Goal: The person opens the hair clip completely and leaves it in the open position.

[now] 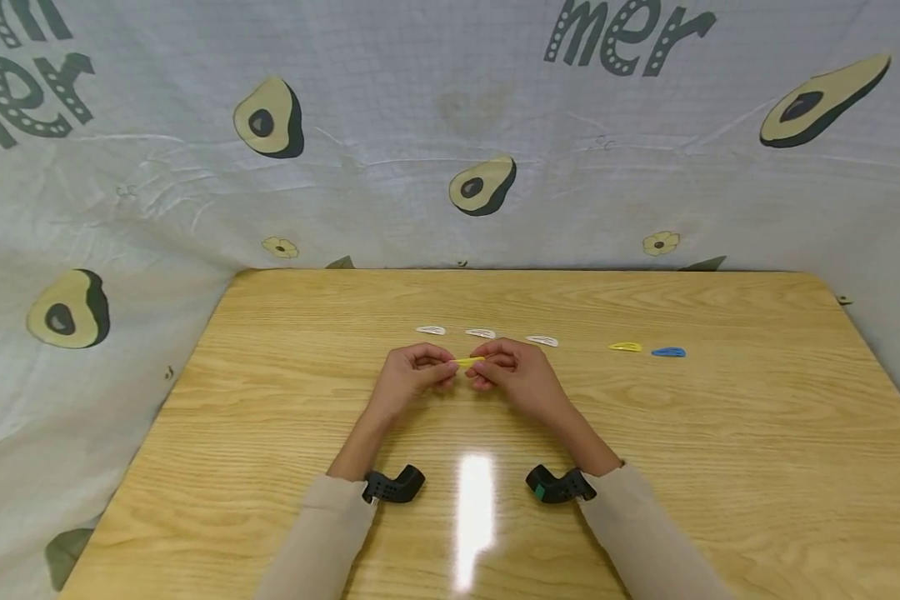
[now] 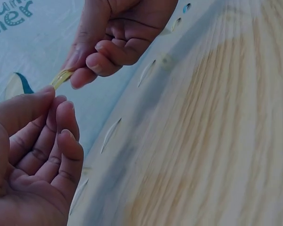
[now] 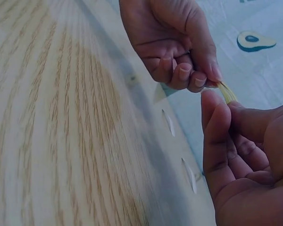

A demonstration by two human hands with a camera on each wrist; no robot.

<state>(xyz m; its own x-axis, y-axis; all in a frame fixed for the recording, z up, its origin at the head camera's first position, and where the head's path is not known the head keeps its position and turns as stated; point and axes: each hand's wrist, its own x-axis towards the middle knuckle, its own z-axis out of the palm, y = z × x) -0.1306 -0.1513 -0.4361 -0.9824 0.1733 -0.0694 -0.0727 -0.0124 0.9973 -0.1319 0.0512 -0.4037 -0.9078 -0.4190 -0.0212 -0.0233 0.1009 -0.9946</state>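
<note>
A yellow snap hair clip (image 1: 468,362) is held between both hands above the table. My left hand (image 1: 414,373) pinches one end between thumb and fingertips, and my right hand (image 1: 521,377) pinches the other. In the left wrist view the thin clip (image 2: 61,79) spans the small gap between the two thumbs. The right wrist view shows the clip (image 3: 227,92) too, its ends covered by the fingertips. Just beyond the hands lie white hair clips: a left one (image 1: 431,330), a middle one (image 1: 481,332) and a right one (image 1: 543,340).
Further right on the wooden table (image 1: 270,433) lie another yellow hair clip (image 1: 626,346) and a blue hair clip (image 1: 669,352), continuing the row. A white cloth (image 1: 375,108) printed with avocados hangs behind the table's far edge. Light glares off the tabletop between the forearms.
</note>
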